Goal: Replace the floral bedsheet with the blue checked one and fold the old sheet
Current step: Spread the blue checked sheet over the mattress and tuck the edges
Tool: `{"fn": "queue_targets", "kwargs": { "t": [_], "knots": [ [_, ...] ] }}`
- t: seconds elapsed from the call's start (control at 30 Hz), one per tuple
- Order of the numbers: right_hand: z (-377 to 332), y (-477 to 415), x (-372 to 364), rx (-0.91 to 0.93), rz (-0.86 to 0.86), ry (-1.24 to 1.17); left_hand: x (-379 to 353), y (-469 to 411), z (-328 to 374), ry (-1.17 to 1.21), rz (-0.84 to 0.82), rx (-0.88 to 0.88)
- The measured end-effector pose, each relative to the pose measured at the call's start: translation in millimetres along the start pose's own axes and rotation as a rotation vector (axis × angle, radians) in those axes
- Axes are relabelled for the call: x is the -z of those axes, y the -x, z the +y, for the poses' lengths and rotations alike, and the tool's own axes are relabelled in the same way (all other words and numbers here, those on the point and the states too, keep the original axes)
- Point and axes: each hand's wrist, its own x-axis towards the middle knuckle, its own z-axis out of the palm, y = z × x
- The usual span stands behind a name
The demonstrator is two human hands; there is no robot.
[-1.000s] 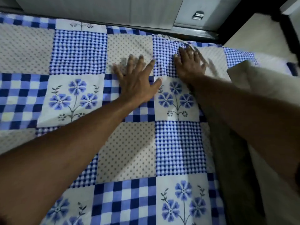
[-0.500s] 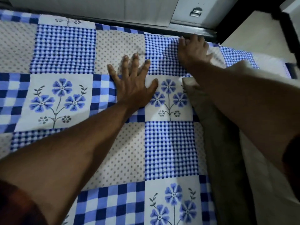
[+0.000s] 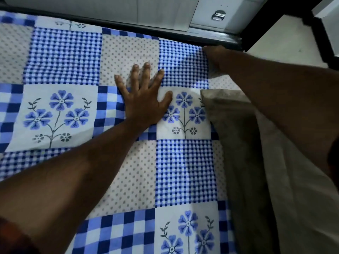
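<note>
Left hand: I'm seeing the left hand (image 3: 145, 101) pressing flat, fingers spread.
Right hand: the right hand (image 3: 215, 54) is reaching the far edge; its fingers are hidden, so I cannot tell its grip.
Surface: a dark bed frame (image 3: 165, 33) is bordering a pale panel with a metal latch (image 3: 219, 15).
Sheet: the blue checked sheet (image 3: 185, 171) is lying smooth, showing gingham, dots and blue flowers.
Position: it is lying under both hands.

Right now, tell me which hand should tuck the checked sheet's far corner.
Right. The right hand is at that corner of the blue checked sheet, against the dark bed frame; the left hand presses flat mid-sheet, fingers spread, farther from the edge.
</note>
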Motion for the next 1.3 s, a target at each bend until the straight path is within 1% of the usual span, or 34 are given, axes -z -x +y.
{"fn": "queue_targets", "kwargs": {
  "t": [0.07, 0.13, 0.2, 0.27, 0.37, 0.47, 0.57, 0.6, 0.67, 0.7, 0.73, 0.8, 0.83, 0.9, 1.0, 1.17, 1.23, 1.3],
  "knots": [
    [-5, 11, 20, -0.072, 0.046, 0.002, -1, 1, 0, -0.016, 0.011, 0.007],
    [-8, 28, 39, -0.13, 0.131, -0.089, 0, 2, 1, -0.032, 0.015, 0.004],
    [-15, 60, 39, -0.092, 0.223, -0.133, 2, 0, 0, 0.001, -0.052, 0.006],
    [-20, 91, 22, -0.069, 0.23, -0.182, 4, -2, 2, 0.021, -0.107, 0.024],
    [-11, 112, -18, -0.083, 0.139, -0.272, 10, -4, 3, -0.025, -0.147, 0.032],
    [10, 98, -45, -0.101, 0.124, -0.199, 23, -8, 2, 0.0, -0.206, -0.009],
    [19, 78, -35, -0.085, 0.105, -0.182, 42, 9, -3, 0.044, -0.154, -0.052],
    [16, 79, -31, -0.078, 0.125, -0.188, 48, 21, -7, 0.039, -0.139, -0.062],
    [5, 95, -28, -0.067, 0.249, -0.218, 56, 50, -18, 0.018, -0.15, -0.055],
    [-3, 115, -29, -0.033, 0.289, -0.248, 61, 64, -25, 0.014, -0.169, -0.031],
    [-12, 140, -34, 0.043, 0.31, -0.279, 66, 78, -33, 0.016, -0.189, 0.001],
    [-22, 199, -54, 0.239, 0.31, -0.291, 77, 105, -48, 0.008, -0.225, 0.049],
    [-24, 232, -66, 0.297, 0.294, -0.246, 81, 118, -55, -0.005, -0.252, 0.051],
    [-21, 286, -98, 0.346, 0.254, -0.12, 85, 144, -63, -0.033, -0.305, 0.03],
    [-3, 330, -127, 0.319, 0.18, -0.071, 86, 176, -68, -0.051, -0.337, -0.009],
    [43, 321, -121, 0.148, 0.233, -0.026, 93, 210, -47, -0.051, -0.349, -0.109],
    [54, 321, -118, 0.12, 0.245, -0.035, 95, 232, -34, -0.021, -0.35, -0.145],
    [59, 335, -115, 0.138, 0.267, -0.076, 100, 257, -19, -0.009, -0.351, -0.2]
  ]
}}
